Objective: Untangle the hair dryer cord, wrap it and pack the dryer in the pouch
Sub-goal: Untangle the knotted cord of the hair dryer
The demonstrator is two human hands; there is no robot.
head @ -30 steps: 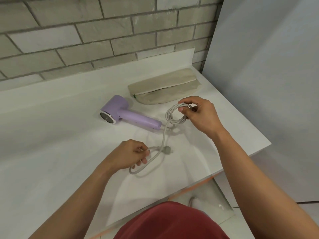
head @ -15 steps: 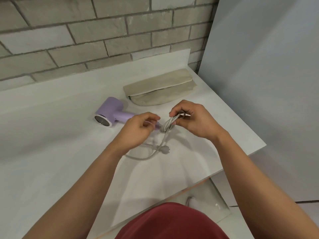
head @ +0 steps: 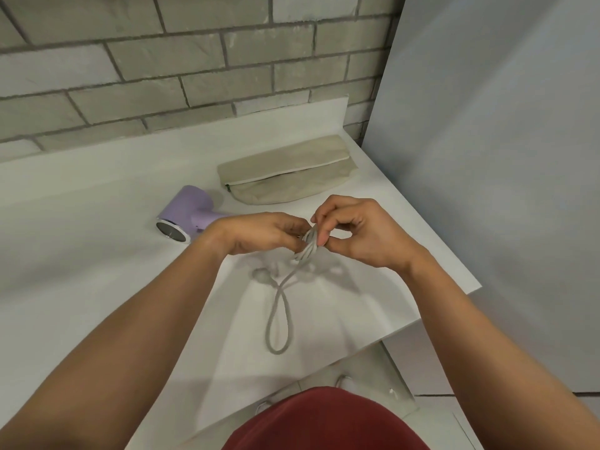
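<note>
A lilac hair dryer (head: 186, 216) lies on the white counter (head: 97, 254), its handle hidden behind my left wrist. Its grey cord (head: 277, 316) is gathered into a small bundle that my right hand (head: 360, 233) pinches between thumb and fingers. My left hand (head: 263, 232) meets the bundle from the left and grips the cord there. A long loop of cord trails toward me on the counter, and the plug (head: 260, 274) lies just below my left hand. The beige zip pouch (head: 285, 177) lies behind my hands, its zip partly open.
A grey brick wall (head: 194, 66) runs behind the counter and a pale panel (head: 487, 157) stands at the right. The counter's front edge runs diagonally near my right forearm, with floor below it.
My left hand came up from the cord's low loop to the bundle in my right hand. The coil was squeezed into a tight bundle, and the loose loop now trails toward me.
</note>
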